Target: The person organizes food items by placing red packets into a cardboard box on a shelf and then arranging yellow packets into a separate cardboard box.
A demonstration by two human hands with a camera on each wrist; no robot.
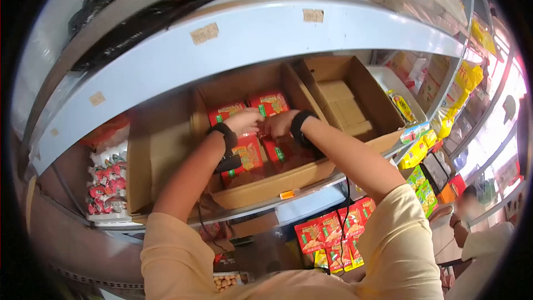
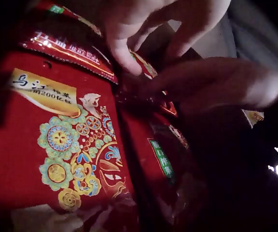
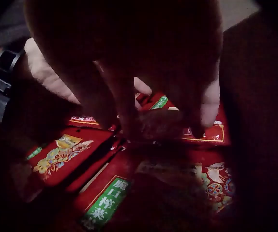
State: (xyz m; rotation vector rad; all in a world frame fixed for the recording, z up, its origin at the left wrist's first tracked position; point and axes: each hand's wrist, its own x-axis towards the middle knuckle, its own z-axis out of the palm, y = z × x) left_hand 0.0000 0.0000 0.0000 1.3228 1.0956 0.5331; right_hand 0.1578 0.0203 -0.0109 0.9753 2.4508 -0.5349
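Note:
Red pickled mustard packets lie in rows in a cardboard box. Both hands meet over the middle of these rows in the head view. The left hand has its fingers curled down at the inner edge of the far packets. Close beside it, the right hand bends its fingers over the end of the far right pickle packet; in the right wrist view its fingers straddle that packet. Near packets lie below the hands. Deep shadow hides part of the fingertips in both wrist views.
Another cardboard box adjoins on the right, and a box section on the left. A white tray of red-wrapped items stands at far left. A shelf beam crosses above. Red packets hang below. Another person's arm shows at right.

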